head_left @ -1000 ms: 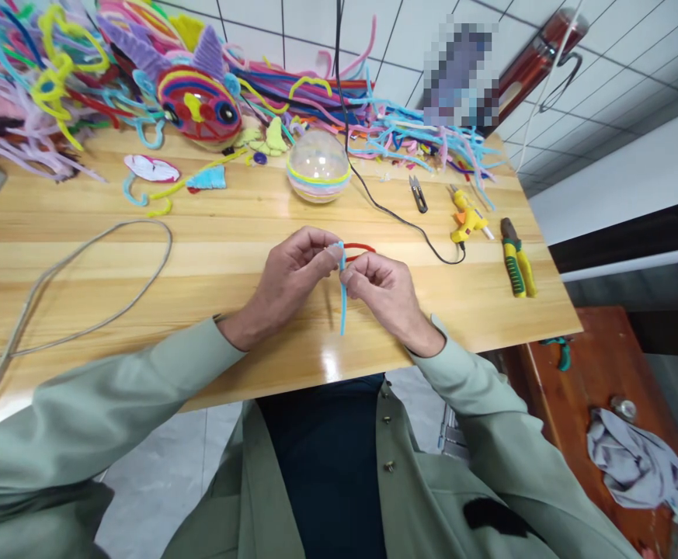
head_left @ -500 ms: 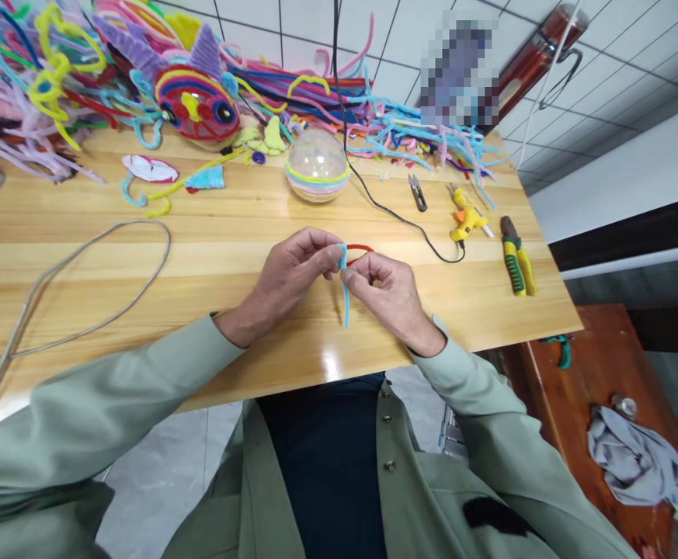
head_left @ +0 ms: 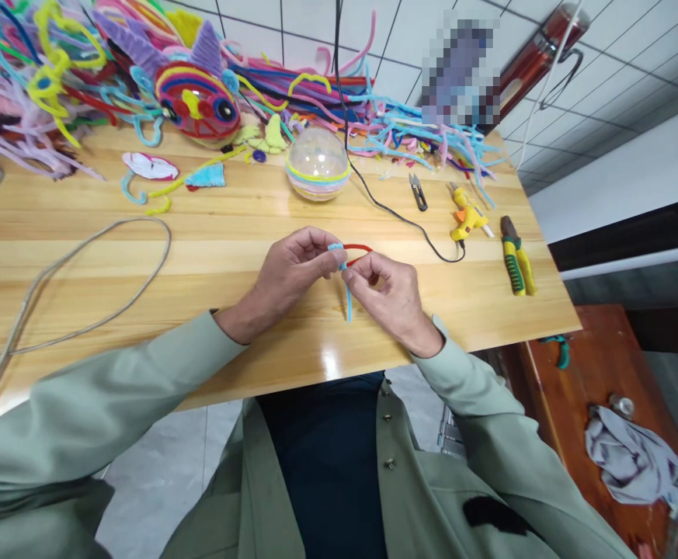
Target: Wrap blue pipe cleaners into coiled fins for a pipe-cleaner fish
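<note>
Between my two hands, above the front half of the table, is a light-blue pipe cleaner (head_left: pixel 349 304) with a red pipe cleaner (head_left: pixel 359 247) curving out beside it. My left hand (head_left: pixel 304 264) pinches the blue coiled part between thumb and fingers. Thumb and forefinger of my right hand (head_left: pixel 388 291) are closed on the blue strand just below, and its loose end hangs down. The red one arches from the left fingertips towards the right fingers; how it joins the blue is hidden.
A clear ball (head_left: pixel 318 167) with coloured bands stands ahead. To its right lie thread snips (head_left: pixel 417 192), a yellow glue gun (head_left: pixel 467 219) with a black cord, and pliers (head_left: pixel 518 256). Pipe cleaners and a fish-like figure (head_left: pixel 199 101) crowd the back; a grey cable (head_left: pixel 99 233) loops at left.
The blue pipe cleaner's upper part has turned to the left over my left fingertips. Its hanging end has shifted slightly right and shows a little shorter. Both hands stay nearly in place.
</note>
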Tool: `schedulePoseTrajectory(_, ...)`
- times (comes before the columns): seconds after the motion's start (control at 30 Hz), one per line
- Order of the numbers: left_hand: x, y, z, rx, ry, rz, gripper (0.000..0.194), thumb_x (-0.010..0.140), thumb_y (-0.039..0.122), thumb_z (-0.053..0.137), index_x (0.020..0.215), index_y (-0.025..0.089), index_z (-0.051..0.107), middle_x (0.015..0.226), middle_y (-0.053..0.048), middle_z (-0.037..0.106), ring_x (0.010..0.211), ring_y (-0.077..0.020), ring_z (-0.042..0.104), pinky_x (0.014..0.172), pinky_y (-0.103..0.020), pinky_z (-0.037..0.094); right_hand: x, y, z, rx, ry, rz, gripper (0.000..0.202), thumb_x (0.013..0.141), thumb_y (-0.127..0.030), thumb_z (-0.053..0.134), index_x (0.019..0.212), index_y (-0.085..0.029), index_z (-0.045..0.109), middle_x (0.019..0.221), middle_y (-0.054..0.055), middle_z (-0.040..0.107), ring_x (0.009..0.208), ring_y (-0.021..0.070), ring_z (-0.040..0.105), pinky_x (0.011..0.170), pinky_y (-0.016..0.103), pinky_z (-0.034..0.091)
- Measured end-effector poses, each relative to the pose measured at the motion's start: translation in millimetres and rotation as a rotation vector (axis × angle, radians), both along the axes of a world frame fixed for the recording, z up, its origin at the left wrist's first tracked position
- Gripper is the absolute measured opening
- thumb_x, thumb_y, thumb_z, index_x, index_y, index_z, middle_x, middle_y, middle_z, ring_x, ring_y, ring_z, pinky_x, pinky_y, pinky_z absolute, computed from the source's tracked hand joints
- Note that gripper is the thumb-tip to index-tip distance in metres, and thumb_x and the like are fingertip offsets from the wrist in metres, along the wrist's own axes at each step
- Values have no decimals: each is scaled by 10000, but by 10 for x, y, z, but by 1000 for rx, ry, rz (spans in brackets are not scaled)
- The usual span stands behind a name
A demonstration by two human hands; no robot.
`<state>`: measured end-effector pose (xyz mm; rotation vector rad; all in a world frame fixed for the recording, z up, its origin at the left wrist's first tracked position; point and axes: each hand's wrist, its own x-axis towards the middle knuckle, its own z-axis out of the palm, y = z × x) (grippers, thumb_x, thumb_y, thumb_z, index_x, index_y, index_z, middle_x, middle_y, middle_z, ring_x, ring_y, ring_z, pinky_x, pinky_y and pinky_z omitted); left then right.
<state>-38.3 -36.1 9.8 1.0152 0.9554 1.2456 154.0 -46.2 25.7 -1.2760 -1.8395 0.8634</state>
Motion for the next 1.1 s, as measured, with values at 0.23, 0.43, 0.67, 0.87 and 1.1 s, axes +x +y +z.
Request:
schedulePoseTrajectory(0.23,8,19,-11,-73,-121,58,306,723,346,1023,826,196,778,709,22,711,640,-105,599,643,-241,499,27,2,-5,27,54,-77,314,958,-433,786,785,-249,600,708,-40,620,663,131,532,679,317,468)
schedulePoseTrajectory(0.43,25,21,-30,-130,-211,47,364,708,392,1049,837,196,771,705,12,720,627,-105,611,630,-241,505,-14,72,-39,-377,406,85,487,832,-646,933,1005,-251,707,914,-1,768,852,161,700,840,331,595)
schedulePoseTrajectory(0.67,10,46,-65,-95,-184,50,413,726,504,1050,817,215,768,728,-8,725,633,-128,613,619,-283,511,-20,128,-30,-465,414,57,432,774,-577,985,879,-226,757,824,-1,767,757,145,664,769,312,584)
schedulePoseTrajectory(0.87,2,38,-35,-109,-154,47,326,750,437,1019,809,215,787,723,-17,733,646,-140,621,633,-291,522,-12,126,-60,-440,410,57,357,786,-496,962,809,-217,740,774,-18,717,722,122,572,703,281,506)
schedulePoseTrajectory(1.1,-5,26,-63,-124,-185,41,273,797,388,991,837,191,805,756,-25,754,665,-126,643,658,-277,531,-42,130,-11,-427,403,81,387,805,-558,932,884,-227,749,811,-8,715,753,144,574,736,311,522)
